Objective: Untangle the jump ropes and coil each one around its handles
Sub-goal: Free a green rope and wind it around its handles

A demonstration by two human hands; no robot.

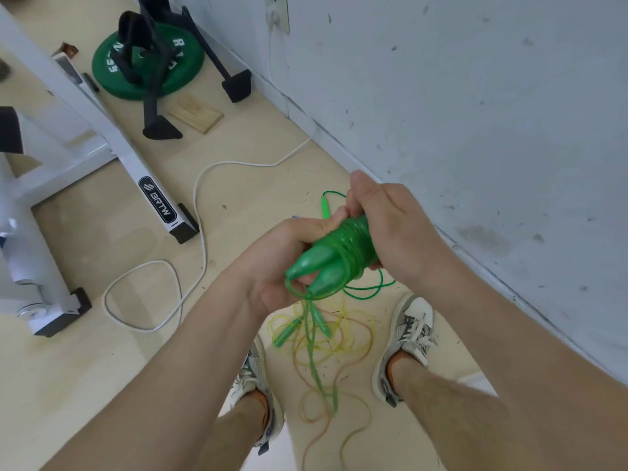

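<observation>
Jump rope of translucent green plastic [356,241], its cord wound in tight glossy turns around two tapered handles [307,266] laid side by side, is held in the air above the floor between both hands. The left hand [289,249] curls round the handles from beneath, thumb on top. The right hand [387,219] closes over the far end of the coil, hiding that end and its own fingertips. A loose length of cord [314,365] hangs from the handle tips, blurred. Beneath it, between two grey-and-white laced sneakers [413,329], lies a tangle of thin yellow, orange and green ropes [339,338] with small green handles; which cord joins which handle cannot be made out. The pale beige floor [102,385] is smooth and flecked with dark specks, and it meets a scuffed grey-white wall [475,96]. A white cable [200,212] loops past a white metal frame [112,130], cut off at the left, and a green weight plate [112,69].
</observation>
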